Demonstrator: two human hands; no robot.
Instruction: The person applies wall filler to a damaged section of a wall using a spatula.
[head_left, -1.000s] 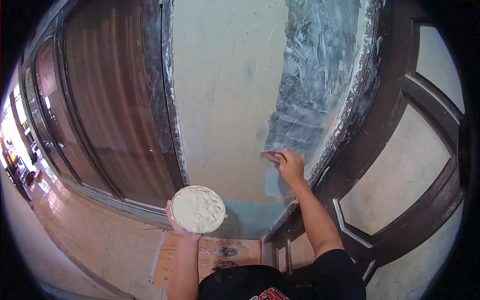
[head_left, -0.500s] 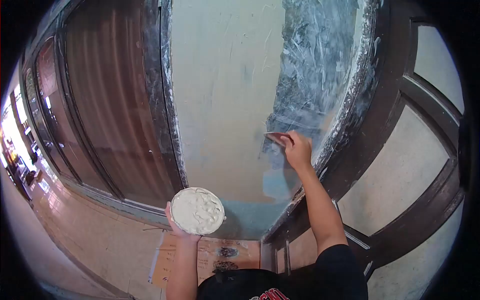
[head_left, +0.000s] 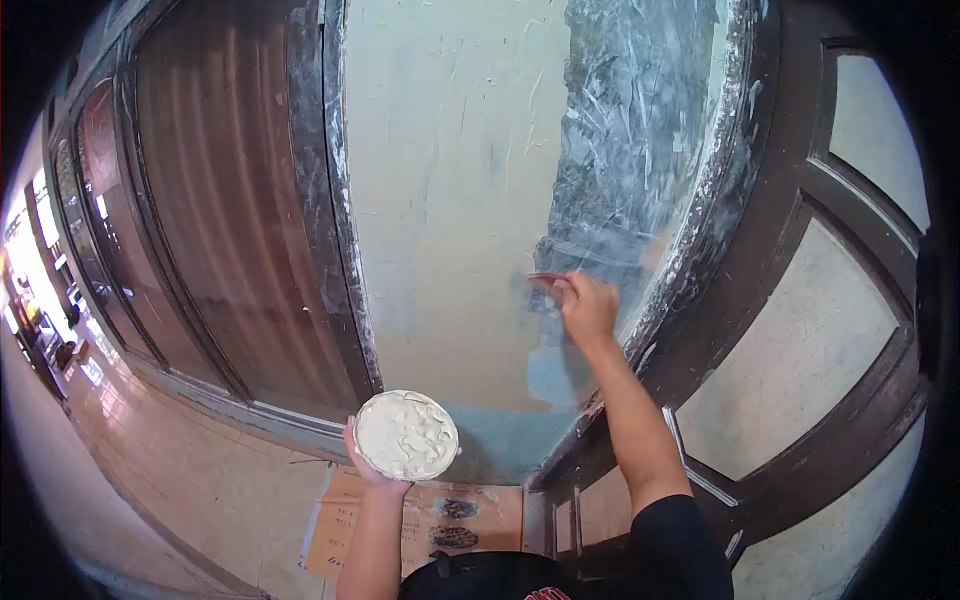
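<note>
Head: right hand (head_left: pixel 590 308) holds scraper (head_left: pixel 544 278) at coating edge (head_left: pixel 553 205), bowl (head_left: pixel 407 478) well apart.

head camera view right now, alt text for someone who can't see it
A person's right hand holds a flat reddish tool at a patchy pale and blue-grey wall; the left hand holds a round container of pale paste.

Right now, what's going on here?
One person is working at a wall panel. The left hand holds up a round tub of pale paste. The right hand holds a thin reddish scraper, blurred, near the border between the panel's pale area and a patchy grey strip. Cardboard lies below.
</note>
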